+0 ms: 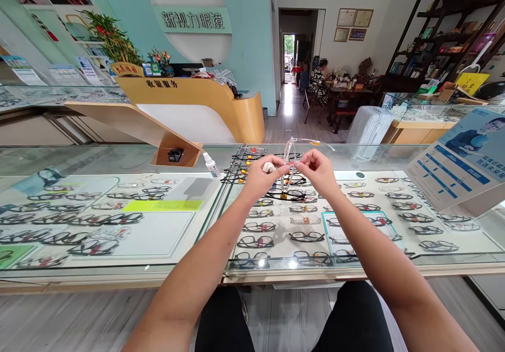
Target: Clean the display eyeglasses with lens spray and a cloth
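Note:
In front of me, above the glass counter, both my hands hold a pair of clear-framed eyeglasses (290,149) turned on end. One of its temples sticks out to the right, with an orange mark on it. My left hand (261,177) is closed on the frame from the left, and a crumpled white cloth or tissue (269,167) shows between its fingers. From the right, my right hand (319,173) pinches the frame near its middle. Just behind and below my hands, a row of dark eyeglasses (236,172) lies on the counter. A white spray bottle (211,165) stands left of them.
Under the counter glass (213,225) lie many eyeglasses in rows. A tilted wooden-framed mirror or stand (158,131) is at left, a blue printed sign (460,157) at right. Beyond are a cashier desk (248,120), a silver suitcase (369,131) and a seated person (319,86).

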Tool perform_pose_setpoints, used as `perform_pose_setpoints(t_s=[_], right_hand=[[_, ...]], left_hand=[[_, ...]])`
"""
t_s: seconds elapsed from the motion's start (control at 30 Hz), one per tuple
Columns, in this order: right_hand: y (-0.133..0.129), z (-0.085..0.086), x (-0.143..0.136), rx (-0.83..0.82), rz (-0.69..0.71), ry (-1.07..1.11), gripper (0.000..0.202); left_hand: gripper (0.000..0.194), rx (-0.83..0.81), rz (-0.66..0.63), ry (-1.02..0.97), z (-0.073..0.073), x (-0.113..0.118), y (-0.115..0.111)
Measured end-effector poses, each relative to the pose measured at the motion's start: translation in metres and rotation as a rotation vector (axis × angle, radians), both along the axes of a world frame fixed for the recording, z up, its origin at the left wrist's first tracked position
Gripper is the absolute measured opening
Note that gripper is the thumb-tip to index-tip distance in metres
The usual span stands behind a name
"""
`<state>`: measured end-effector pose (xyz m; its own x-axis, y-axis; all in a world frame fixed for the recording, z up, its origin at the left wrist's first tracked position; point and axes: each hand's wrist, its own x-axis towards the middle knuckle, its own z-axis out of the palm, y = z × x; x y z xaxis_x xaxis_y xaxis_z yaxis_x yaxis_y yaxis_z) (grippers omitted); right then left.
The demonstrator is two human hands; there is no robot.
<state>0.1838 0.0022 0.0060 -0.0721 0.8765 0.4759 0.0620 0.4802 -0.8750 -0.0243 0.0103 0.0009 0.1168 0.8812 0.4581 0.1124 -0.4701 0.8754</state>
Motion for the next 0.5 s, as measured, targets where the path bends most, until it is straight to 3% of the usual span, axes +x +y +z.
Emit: perform_pose_setpoints(t_s=[0.2,0.3,0.4,0.5], right_hand=[[-0.0012,-0.0044,-0.0005,0.263,-0.325,-0.378,0.007],[-0.0006,-0.0039,0.0016,0.351,-0.432,-0.624,0.01],[0.0011,-0.0044,0.0049,0.328,-0.443,-0.78,0.014],[0.0036,-0.0063,0.0082,0.262,-0.368,-0.871,0.019]], left_hand=[[0.043,0.001,0.038,-0.002,-0.004,0.0021,0.0015],[0.039,0.024,0.101,-0.01,-0.0035,0.0017,0.0009],[0.036,0.043,0.155,-0.019,-0.0028,0.001,0.0002],[0.034,0.052,0.182,-0.058,-0.0022,0.0009,0.0002]])
